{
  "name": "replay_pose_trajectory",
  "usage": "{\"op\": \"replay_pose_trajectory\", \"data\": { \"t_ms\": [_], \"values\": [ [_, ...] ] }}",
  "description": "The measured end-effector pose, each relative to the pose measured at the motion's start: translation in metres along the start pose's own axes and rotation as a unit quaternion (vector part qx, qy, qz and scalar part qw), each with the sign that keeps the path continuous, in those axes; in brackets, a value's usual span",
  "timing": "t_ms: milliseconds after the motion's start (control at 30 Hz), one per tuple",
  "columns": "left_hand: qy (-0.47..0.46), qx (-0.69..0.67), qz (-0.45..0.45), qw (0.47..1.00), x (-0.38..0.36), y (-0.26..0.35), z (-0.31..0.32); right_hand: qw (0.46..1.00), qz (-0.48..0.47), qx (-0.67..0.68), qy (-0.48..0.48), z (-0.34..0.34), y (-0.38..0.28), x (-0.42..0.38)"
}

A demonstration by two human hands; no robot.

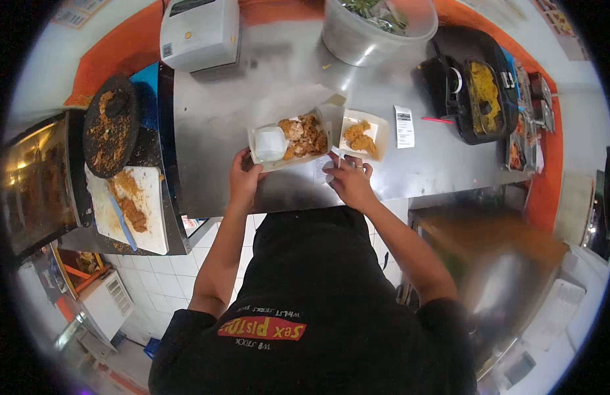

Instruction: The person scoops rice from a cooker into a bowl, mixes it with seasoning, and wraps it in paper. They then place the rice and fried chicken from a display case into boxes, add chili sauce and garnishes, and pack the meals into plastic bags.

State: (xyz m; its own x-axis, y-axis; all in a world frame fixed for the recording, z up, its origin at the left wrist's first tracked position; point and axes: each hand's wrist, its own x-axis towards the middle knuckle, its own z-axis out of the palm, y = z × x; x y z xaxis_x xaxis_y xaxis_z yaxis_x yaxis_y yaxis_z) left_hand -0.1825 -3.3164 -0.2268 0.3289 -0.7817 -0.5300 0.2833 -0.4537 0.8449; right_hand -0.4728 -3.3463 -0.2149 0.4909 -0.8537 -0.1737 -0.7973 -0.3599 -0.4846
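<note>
On steel counter (279, 85) | left hand (242, 176) grip clasps cardboard box (288, 140) | right hand (350, 181) grip curled, state unclear

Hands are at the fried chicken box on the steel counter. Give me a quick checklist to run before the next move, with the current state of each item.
1. Left hand on the takeaway box near edge: ok.
2. Right hand free of the box, resting on the counter: ok.
3. Sauce cup seated in the box: ok; lid seal: cannot tell.
4. Box lid closed: not ok, it is open.
5. Small tray of chicken clear of the box: ok, beside it.
6. Receipt within reach: ok.
</note>
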Motion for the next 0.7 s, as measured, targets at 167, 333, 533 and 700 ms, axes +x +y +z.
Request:
{"op": "replay_pose_trajectory", "data": {
  "t_ms": [167,333,533,700],
  "values": [
    [-0.016,-0.001,0.008,1.000,0.005,-0.015,0.018,1.000,0.016,0.015,-0.005,-0.007,0.016,-0.003],
    [0.005,-0.020,-0.003,1.000,0.007,-0.010,0.024,0.999,0.010,0.046,-0.010,-0.007,0.024,-0.006],
    [0.055,-0.067,-0.016,0.996,0.009,-0.005,0.033,0.999,0.010,0.036,-0.020,-0.007,0.023,-0.014],
    [0.054,-0.033,-0.019,0.998,0.011,-0.001,0.037,0.999,-0.002,0.038,-0.016,-0.001,0.027,-0.017]
  ]
}}
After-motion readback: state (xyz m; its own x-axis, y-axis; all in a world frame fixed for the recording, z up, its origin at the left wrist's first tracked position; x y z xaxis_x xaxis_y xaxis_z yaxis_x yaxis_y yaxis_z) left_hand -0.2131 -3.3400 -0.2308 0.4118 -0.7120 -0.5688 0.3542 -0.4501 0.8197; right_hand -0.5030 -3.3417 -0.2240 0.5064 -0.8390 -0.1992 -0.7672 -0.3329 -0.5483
